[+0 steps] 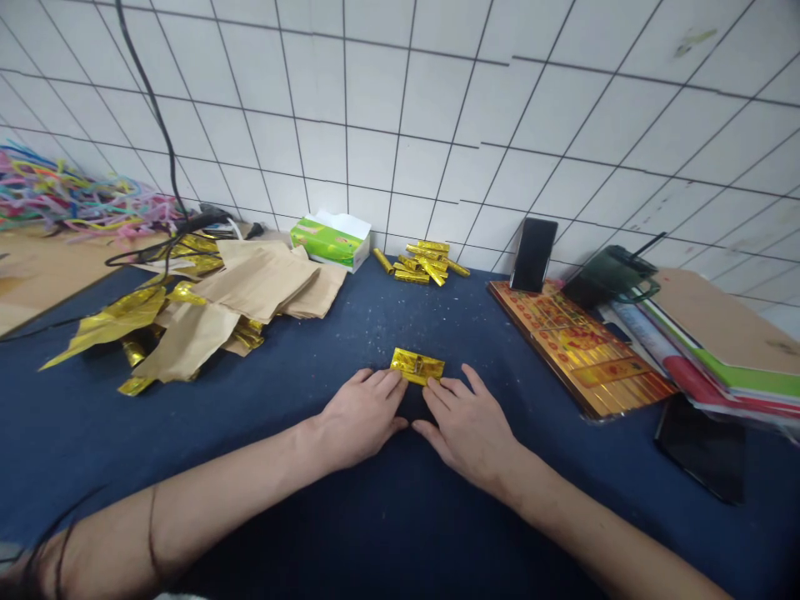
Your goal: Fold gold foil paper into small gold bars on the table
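A small folded piece of gold foil paper lies on the blue cloth in front of me. My left hand lies flat on the cloth, its fingertips pressing on the paper's near left edge. My right hand lies flat beside it, fingers stretched onto the paper's near right edge. Both hands are palm down with fingers extended and grip nothing. Their thumbs nearly meet below the paper.
A heap of folded gold pieces sits by the tiled wall, with a green tissue box to its left. Brown and gold paper sheets pile at left. A gold printed stack, two phones and books lie at right.
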The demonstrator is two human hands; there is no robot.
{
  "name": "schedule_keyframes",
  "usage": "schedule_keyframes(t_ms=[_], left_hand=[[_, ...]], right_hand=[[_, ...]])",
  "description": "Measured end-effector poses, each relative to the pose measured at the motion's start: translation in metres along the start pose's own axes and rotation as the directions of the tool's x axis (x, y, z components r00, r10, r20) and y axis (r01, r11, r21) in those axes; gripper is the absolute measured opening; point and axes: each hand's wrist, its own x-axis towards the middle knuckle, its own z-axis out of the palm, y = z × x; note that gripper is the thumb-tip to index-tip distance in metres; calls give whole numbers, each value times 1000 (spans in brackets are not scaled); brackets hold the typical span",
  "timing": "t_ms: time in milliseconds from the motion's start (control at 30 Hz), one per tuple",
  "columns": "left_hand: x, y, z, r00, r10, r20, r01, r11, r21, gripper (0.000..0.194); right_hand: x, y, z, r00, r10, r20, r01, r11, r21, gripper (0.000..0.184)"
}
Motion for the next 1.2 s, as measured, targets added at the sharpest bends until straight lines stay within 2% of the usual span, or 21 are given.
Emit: schedule_keyframes(t_ms=[200, 333, 600, 900, 1033, 1200], left_hand=[[1, -1, 1, 1000, -15, 1, 15, 1000, -22, 42], [1, -4, 4, 1000, -9, -30, 8, 1000, -12, 48], [2, -5, 10, 1000, -19, -21, 18, 1000, -12, 57], [3, -8, 6, 999, -34, -29, 33, 999, -34, 43], [2, -15, 3, 999, -40, 14, 41, 996, -75, 42], [3, -21, -1, 993, -52, 105, 66, 988, -139, 40]], right_hand=[[0, 3, 2, 1000, -22, 0, 22, 998, 55, 31], [0, -2, 1, 999, -35, 4, 34, 997, 71, 35], [-3, -8, -1, 999, -45, 28, 43, 998, 44, 41], [-1, -13, -7, 997, -72, 15, 70, 990, 120, 41], [0, -19, -11, 994, -105, 33, 99, 984, 149, 42], [-2, -24, -11, 992, -113, 51, 103, 980, 171, 54]])
